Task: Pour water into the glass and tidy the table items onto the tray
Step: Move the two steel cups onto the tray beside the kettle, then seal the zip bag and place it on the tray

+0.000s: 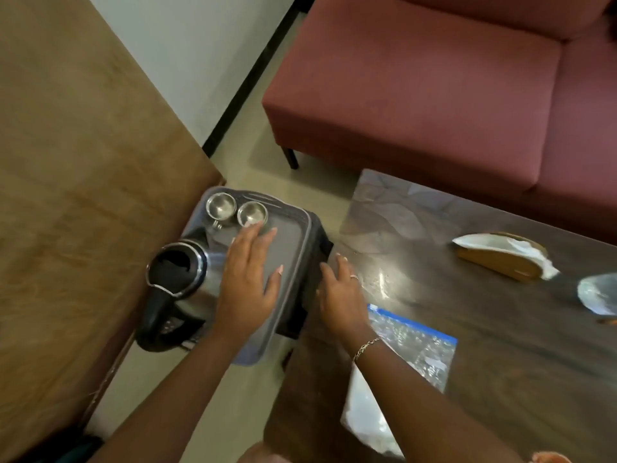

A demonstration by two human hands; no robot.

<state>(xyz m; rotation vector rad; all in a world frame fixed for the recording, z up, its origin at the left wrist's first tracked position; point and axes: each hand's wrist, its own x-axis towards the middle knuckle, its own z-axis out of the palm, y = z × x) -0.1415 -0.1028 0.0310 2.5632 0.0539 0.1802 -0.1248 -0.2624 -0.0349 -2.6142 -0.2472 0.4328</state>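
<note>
A grey tray rests on a dark stool at the left end of the table. At its far corner stand two steel cups: one on the left, the other to its right. A steel kettle with a black handle sits on the tray's left side. My left hand hovers flat over the tray, fingers spread, fingertips close to the right cup. My right hand is open at the tray's right edge, over the table corner. Neither hand holds anything.
The dark wooden table carries a wooden napkin holder with white tissue, a blue-edged plastic bag and a crumpled clear wrapper. A maroon sofa stands behind it. A brown wooden surface lies on the left.
</note>
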